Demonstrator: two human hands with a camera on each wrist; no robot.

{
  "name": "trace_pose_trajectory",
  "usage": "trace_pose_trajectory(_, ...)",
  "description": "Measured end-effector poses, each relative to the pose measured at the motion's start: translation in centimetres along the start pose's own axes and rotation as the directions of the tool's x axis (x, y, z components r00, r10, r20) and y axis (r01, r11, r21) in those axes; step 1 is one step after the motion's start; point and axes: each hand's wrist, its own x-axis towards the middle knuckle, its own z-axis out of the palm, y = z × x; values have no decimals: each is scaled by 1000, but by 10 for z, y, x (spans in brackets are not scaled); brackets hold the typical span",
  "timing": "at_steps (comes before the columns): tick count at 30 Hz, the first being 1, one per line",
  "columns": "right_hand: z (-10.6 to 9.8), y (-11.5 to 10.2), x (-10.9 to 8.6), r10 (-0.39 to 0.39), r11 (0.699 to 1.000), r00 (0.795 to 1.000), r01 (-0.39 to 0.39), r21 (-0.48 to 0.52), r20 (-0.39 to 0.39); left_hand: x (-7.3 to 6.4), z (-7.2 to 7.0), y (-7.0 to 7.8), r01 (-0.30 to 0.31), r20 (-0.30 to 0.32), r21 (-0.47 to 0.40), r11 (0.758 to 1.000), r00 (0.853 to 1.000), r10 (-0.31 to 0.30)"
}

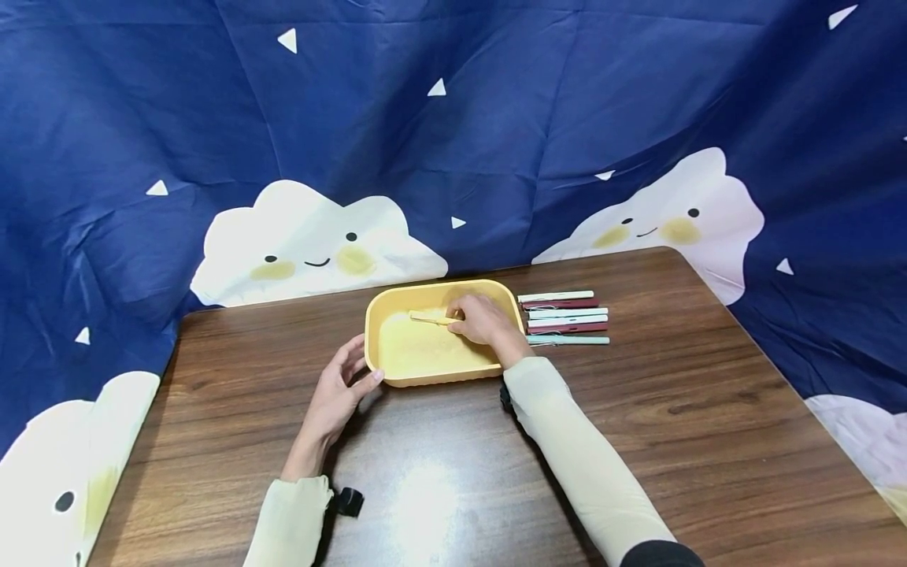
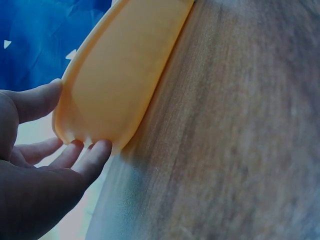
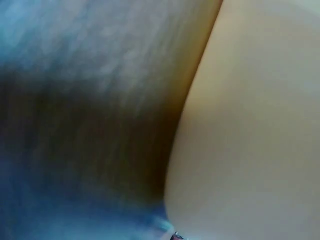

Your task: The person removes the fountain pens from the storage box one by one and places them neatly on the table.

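A yellow plastic bin [image 1: 425, 378] with rounded corners stands on the table. At its near left corner my left hand [image 1: 336, 390] holds it, thumb at the rim and fingertips against the outer wall, as the left wrist view also shows. My right hand [image 1: 482, 321] reaches over the right side into the bin and pinches one end of a yellow pen [image 1: 428, 318], which points left above the bin's floor. In the right wrist view the bin's outer wall [image 3: 250, 120] fills much of the frame; the right hand is out of sight there.
Right of the bin lie several pens in a row, among them a white pen [image 1: 560, 296], a dark red pen [image 1: 577, 327] and a mint pen [image 1: 574, 341]. The brown wooden table [image 1: 673, 409] ends at a blue cloth [image 1: 397, 118] with clouds behind.
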Motion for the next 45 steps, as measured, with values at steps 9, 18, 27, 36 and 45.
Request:
trace_pose_trajectory(9, -1, 0, -2, -2, 1000, 1000, 2, -15, 10, -1, 1, -3, -1, 5, -26, 1000, 1000, 1)
trace_pose_trajectory(18, -4, 0, -3, -11, 999, 1000, 10, -37, -6, 0, 2, -2, -8, -2, -21, 1000, 1000, 8)
trace_pose_trajectory(27, -5, 1, -4, -34, 999, 998, 33, -18, -46, -1, 3, -2, 3, -4, -27, 1000, 1000, -4)
trace_pose_trajectory(36, -7, -2, -7, -33, 999, 997, 33, 4, -69, -1, 2, -2, 10, -10, -24, 1000, 1000, -10)
trace_pose_trajectory(45, -11, -1, -10, -25, 999, 998, 28, 42, -66, -1, 1, -2, -1, -13, -24, 1000, 1000, 1)
